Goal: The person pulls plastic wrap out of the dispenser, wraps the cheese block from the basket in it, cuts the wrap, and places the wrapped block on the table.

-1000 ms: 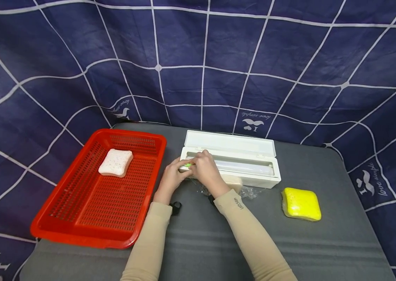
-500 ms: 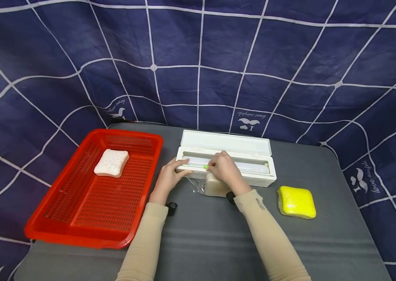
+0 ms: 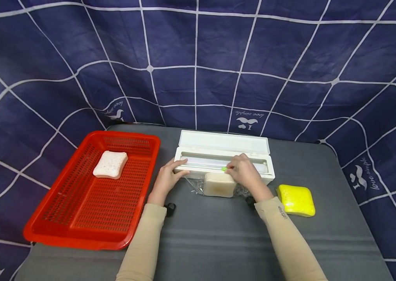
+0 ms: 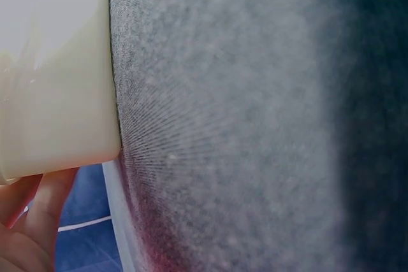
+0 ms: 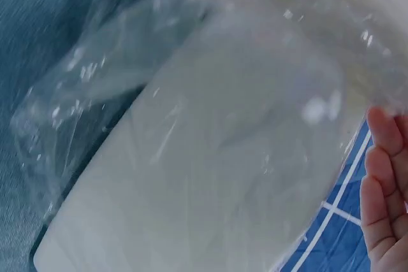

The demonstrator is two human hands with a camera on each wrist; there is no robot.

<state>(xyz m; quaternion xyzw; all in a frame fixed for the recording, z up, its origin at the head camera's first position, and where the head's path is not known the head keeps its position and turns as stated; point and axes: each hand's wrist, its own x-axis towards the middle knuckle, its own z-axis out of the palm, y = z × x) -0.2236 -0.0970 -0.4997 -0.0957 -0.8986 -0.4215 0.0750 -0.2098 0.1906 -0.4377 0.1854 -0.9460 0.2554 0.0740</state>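
Note:
A long white cling film dispenser (image 3: 263, 176) lies with its lid (image 3: 224, 142) flipped back and a roll of film (image 3: 203, 161) inside. My left hand (image 3: 164, 178) grips its left end, thumb at the front and a finger over the top; the left wrist view shows fingers (image 4: 51, 203) against the dispenser's end. My right hand (image 3: 246, 171) pinches the small green slide cutter (image 3: 224, 168) on the front rail, right of the middle. Directly in front sits a pale, bread-slice-shaped block (image 3: 219, 185). Clear cling film (image 5: 70, 103) covers it and crumples at its sides.
To the left stands a red perforated basket (image 3: 113, 212) holding a white speckled bread-shaped block (image 3: 110, 164). A yellow bread-shaped block (image 3: 297, 200), shiny as if wrapped, lies at the right. A grey cloth (image 3: 212, 242) covers the table, and a blue checked curtain (image 3: 226, 89) hangs behind.
My right hand has slid the green cutter from the dispenser's left end rightward past its middle, uncovering the pale block to view. My left hand stays at the left end.

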